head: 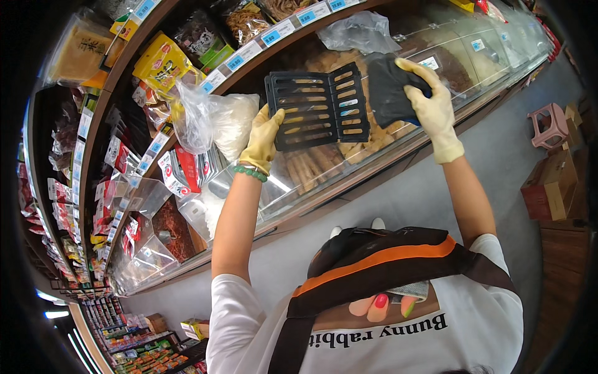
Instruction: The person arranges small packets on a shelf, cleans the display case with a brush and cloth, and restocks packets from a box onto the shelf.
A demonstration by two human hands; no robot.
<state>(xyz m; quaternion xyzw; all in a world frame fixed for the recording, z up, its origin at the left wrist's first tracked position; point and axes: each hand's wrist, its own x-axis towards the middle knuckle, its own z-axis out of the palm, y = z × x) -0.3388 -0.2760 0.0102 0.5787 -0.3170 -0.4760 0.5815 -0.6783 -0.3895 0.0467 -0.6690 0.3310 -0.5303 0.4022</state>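
Both hands wear pale yellow rubber gloves. My left hand (264, 135) grips the left edge of a slotted black plastic rack (317, 107), which has a fold line and is held tilted above the bulk food bins. My right hand (432, 103) holds a crumpled black cloth (392, 91) beside the rack's right end, with a narrow gap between them. Beneath the rack lie long brown dried sticks (308, 168) and pale tan dried pieces (352, 149) in a clear-walled bin. A clear plastic bag of white food (236, 121) sits just left of my left hand.
Shelves with price tags (271, 37) and packaged foods curve along the back and left. A clear plastic bag (359, 32) rests behind the rack. The clear front panel (490, 89) of the bins runs along the counter. A pink stool (549, 124) and cardboard boxes (551, 182) stand at the right.
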